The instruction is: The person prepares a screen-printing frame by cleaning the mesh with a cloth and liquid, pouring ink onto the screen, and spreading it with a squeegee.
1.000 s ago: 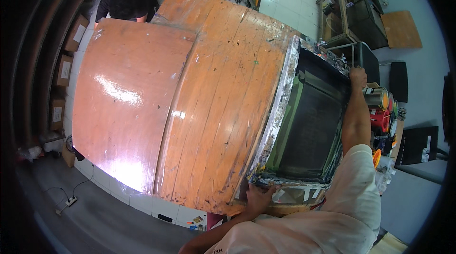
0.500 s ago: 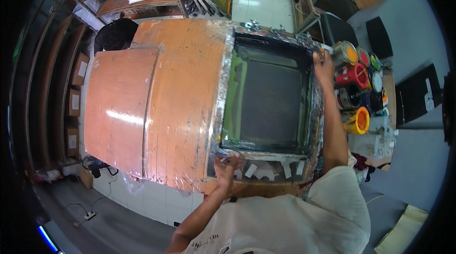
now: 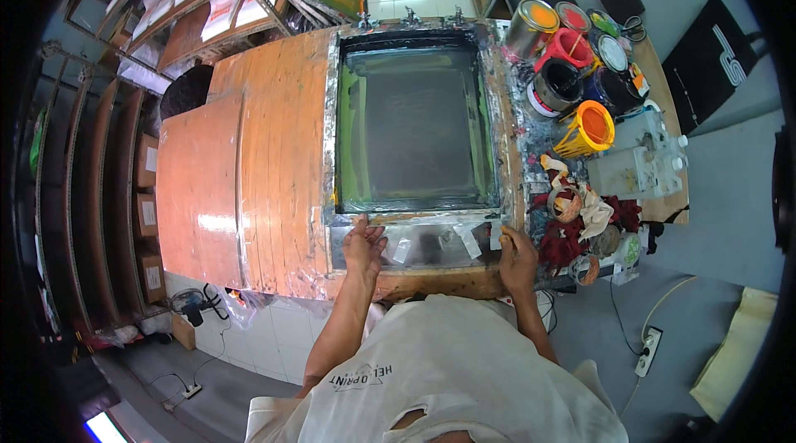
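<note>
1. The orange worktable (image 3: 249, 169) carries everything; its left half is bare glossy board, and your screen-printing frame (image 3: 414, 120) lies flat on the right half, reaching from the far edge almost to the near edge.
2. The frame's mesh looks dark, with green showing along its left side, and silver tape runs round its border. No squeegee and no shirt or paper shows on or under it, so as far as I can judge you are still seating or checking the frame, and printing itself is left to do.
3. Your left hand (image 3: 365, 246) lies flat, fingers spread, on the taped near rail at the frame's near-left corner. It presses down and grips nothing.
4. Your right hand (image 3: 517, 256) sits at the near-right corner, over the rail's end and the table's near edge. Its fingers curl downward; I cannot tell whether they clasp the rail or just rest on it.
5. Along the right edge stand open ink cans (image 3: 572, 53) and a yellow jug (image 3: 587, 130), just beside the frame.
6. Stained rags (image 3: 584, 223) are heaped at the near-right corner, close to your right hand.
</note>
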Demonstrator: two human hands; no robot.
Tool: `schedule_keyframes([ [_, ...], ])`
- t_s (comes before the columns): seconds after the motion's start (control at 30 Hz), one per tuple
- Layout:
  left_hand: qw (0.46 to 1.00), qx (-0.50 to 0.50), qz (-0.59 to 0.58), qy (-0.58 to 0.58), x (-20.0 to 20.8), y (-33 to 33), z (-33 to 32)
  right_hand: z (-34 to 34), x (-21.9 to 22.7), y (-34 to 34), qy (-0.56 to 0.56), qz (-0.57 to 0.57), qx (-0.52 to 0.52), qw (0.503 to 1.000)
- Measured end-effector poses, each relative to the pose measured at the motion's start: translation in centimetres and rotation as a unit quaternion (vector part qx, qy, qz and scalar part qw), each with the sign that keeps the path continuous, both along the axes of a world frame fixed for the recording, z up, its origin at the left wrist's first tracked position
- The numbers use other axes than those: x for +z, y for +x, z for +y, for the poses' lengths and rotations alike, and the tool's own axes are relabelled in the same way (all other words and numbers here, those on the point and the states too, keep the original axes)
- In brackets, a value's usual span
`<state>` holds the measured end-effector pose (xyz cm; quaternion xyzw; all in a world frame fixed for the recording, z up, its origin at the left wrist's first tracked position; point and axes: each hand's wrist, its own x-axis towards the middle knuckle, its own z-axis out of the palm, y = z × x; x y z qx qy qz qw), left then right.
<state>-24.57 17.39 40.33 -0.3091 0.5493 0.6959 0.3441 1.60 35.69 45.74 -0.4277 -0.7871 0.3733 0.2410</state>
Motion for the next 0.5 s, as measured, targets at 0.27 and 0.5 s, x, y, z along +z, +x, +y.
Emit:
schedule_keyframes([
  [0.27, 0.993, -0.09, 0.08, -0.015, 0.1, 0.0, -1.0, 5.3, 0.2, -10.0, 0.212, -0.153, 0.231, 0.937],
  [0.5, 0.99, -0.118, 0.074, -0.036, 0.0, 0.1, -2.0, 6.1, -3.4, -15.7, 0.138, -0.306, 0.284, 0.898],
])
